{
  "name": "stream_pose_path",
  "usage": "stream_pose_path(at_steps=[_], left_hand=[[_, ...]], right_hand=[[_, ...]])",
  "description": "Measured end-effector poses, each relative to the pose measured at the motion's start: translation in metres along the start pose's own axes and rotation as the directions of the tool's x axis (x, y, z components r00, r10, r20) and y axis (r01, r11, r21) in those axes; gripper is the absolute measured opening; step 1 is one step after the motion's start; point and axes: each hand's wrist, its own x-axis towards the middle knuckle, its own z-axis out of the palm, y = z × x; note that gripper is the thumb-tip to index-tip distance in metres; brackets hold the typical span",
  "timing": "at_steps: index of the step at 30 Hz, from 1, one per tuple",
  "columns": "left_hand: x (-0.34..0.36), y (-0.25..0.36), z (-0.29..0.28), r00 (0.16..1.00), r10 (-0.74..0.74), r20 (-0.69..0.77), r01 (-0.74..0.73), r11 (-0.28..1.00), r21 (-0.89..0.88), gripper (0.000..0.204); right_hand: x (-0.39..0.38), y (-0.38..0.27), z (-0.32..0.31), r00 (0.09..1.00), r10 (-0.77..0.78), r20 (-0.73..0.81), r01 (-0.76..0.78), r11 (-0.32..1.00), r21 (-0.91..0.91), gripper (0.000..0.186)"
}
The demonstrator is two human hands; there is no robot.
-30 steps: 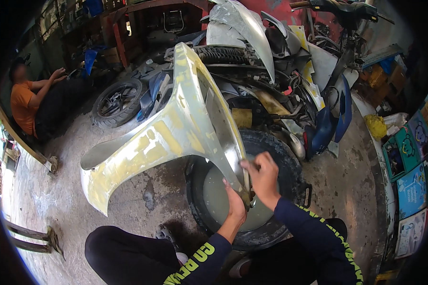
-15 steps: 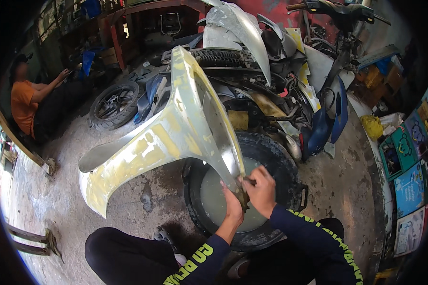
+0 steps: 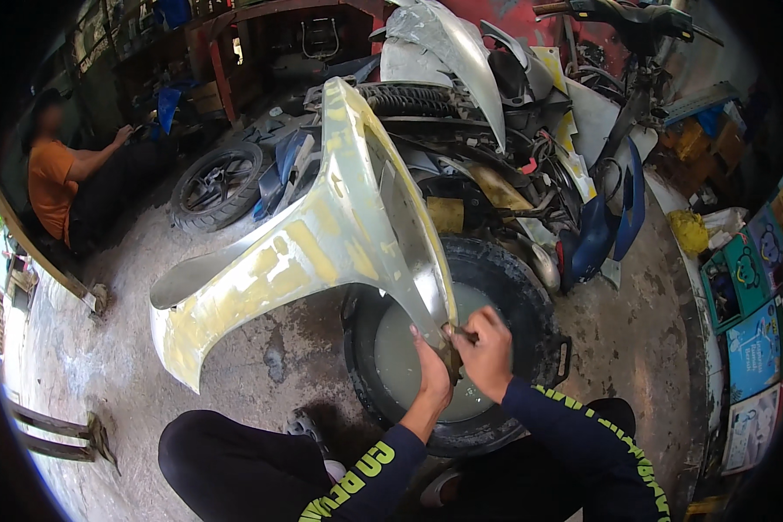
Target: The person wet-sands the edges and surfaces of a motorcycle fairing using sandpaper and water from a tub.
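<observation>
A motorcycle body panel [image 3: 270,261], grey-white with patches of yellow filler, is tilted across the middle above a black tub [image 3: 541,304]. Its narrow lower end rests in my left hand [image 3: 430,383], thumb on the near face and fingers curled behind, mostly hidden. At the panel's right edge, close beside that grip, my right hand [image 3: 485,350] is closed with a small dark piece [image 3: 466,336] pinched against the edge. What this piece is made of cannot be made out. Cloudy water [image 3: 396,348] fills the tub beneath both hands.
Behind the tub lies a heap of motorcycle parts with a blue fairing [image 3: 593,235]. A wheel [image 3: 217,187] lies to the left, near a seated person in an orange shirt [image 3: 50,191]. Boxes [image 3: 752,344] line the right side; a wooden stool [image 3: 61,439] stands lower left.
The whole view has shifted slightly to the right. Both hands keep their grips near the panel's lower end, and the panel holds nearly the same tilt.
</observation>
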Motion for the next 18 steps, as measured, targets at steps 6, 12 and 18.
stream_pose_path(at_steps=[6, 12, 18], left_hand=[[0.001, 0.002, -0.004, 1.000, 0.010, 0.010, -0.010, 1.000, -0.004, 0.071], [0.002, 0.000, 0.001, 0.999, -0.009, -0.043, 0.010, 1.000, 0.013, 0.071], [0.000, -0.002, 0.004, 0.994, -0.019, -0.106, 0.022, 0.999, 0.033, 0.072]], right_hand=[[-0.002, -0.002, 0.002, 0.998, 0.063, -0.006, -0.063, 0.998, 0.010, 0.027], [0.020, 0.001, 0.001, 0.998, 0.025, -0.059, -0.024, 0.999, 0.021, 0.040], [0.005, 0.004, -0.001, 0.997, 0.070, -0.025, -0.069, 0.997, 0.039, 0.040]])
